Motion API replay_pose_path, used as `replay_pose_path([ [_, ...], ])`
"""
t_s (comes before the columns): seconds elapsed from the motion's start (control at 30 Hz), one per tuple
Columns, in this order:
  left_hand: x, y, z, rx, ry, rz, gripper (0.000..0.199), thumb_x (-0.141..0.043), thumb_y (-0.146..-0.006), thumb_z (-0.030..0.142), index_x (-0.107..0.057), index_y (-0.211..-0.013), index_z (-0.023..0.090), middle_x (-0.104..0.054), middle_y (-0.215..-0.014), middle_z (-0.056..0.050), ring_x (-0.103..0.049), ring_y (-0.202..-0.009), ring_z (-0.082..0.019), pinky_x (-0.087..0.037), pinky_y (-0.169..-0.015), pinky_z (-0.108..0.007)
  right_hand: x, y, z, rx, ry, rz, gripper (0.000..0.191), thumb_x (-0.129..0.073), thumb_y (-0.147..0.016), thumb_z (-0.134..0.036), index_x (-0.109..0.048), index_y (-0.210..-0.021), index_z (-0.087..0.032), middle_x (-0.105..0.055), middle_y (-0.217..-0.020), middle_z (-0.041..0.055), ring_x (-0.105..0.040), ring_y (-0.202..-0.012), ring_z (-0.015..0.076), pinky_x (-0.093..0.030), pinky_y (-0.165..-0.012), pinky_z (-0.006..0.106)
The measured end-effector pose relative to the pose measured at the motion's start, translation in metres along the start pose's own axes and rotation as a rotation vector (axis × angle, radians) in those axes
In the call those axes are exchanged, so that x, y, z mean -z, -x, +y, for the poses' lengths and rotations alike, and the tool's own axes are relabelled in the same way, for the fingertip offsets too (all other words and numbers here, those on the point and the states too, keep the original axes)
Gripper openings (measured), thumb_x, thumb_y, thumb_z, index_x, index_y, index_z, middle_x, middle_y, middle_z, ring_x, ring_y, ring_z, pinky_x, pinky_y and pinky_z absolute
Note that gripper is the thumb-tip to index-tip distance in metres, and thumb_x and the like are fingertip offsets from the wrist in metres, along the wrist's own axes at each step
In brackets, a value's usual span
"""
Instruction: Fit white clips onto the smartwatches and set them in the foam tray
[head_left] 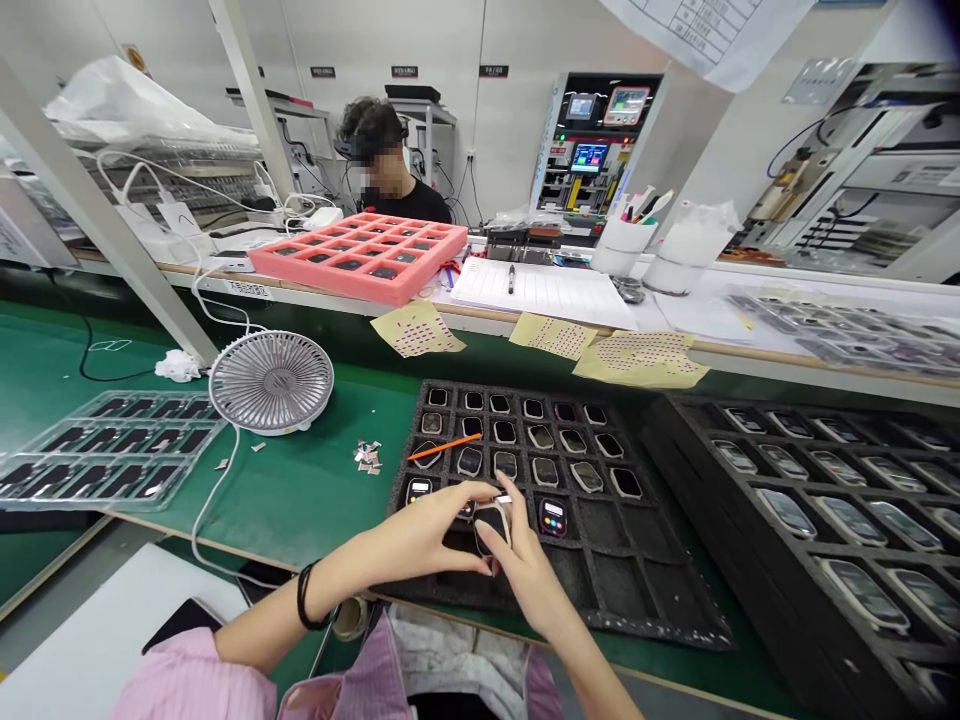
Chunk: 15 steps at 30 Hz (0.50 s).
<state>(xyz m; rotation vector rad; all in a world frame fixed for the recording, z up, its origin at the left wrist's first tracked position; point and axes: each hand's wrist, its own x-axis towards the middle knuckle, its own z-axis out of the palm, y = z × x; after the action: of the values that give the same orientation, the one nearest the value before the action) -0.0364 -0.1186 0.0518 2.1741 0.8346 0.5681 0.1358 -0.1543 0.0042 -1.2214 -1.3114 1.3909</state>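
Over the near part of a black foam tray (615, 575), a square smartwatch body (493, 530) with a pale metal edge is held between both hands. My left hand (431, 530) is closed on its left side, with the thumb low and the index finger along the top. From the right, my right hand (529, 565) grips it, its thumb across the dark face. A small white piece (503, 498) shows at its top edge near the fingertips. Beside my right fingers, a watch with a lit screen (553, 516) lies in a compartment. An orange stick (446, 446) rests across several watches.
A second foam tray of watches (787, 460) stands at right. On the left are a grey fan (271, 382), scattered small pieces (367, 457) and a clear plastic tray (112, 440). The shelf ahead carries a pink foam tray (330, 272) and paper (547, 290). A person (409, 195) sits beyond.
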Motion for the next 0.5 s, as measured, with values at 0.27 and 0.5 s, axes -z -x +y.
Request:
replay_pose_path([
  [0.27,-0.051,-0.010,-0.018,-0.037,-0.332,0.251,0.062,-0.046,-0.070,-0.003,-0.043,-0.130,0.015,-0.059,-0.125,-0.014,-0.056,-0.115,-0.025,-0.049,-0.095,-0.042,-0.013,-0.002,0.002,0.183,0.371,0.163,0.077,-0.047,-0.088,-0.037,-0.004,-0.150,-0.018,-0.053,-0.134,0.0141,-0.053,-0.121,0.0280,-0.042,-0.098,0.043],
  [0.5,-0.041,-0.008,-0.024,0.009,-0.138,0.369,0.051,-0.060,-0.066,0.012,-0.054,-0.116,0.018,-0.067,-0.112,-0.009,-0.065,-0.100,-0.023,-0.052,-0.089,-0.036,0.004,-0.001,-0.003,0.069,-0.036,-0.032,0.081,-0.059,-0.084,-0.040,-0.012,-0.149,-0.027,-0.051,-0.135,0.0087,-0.053,-0.119,0.0226,-0.039,-0.101,0.039],
])
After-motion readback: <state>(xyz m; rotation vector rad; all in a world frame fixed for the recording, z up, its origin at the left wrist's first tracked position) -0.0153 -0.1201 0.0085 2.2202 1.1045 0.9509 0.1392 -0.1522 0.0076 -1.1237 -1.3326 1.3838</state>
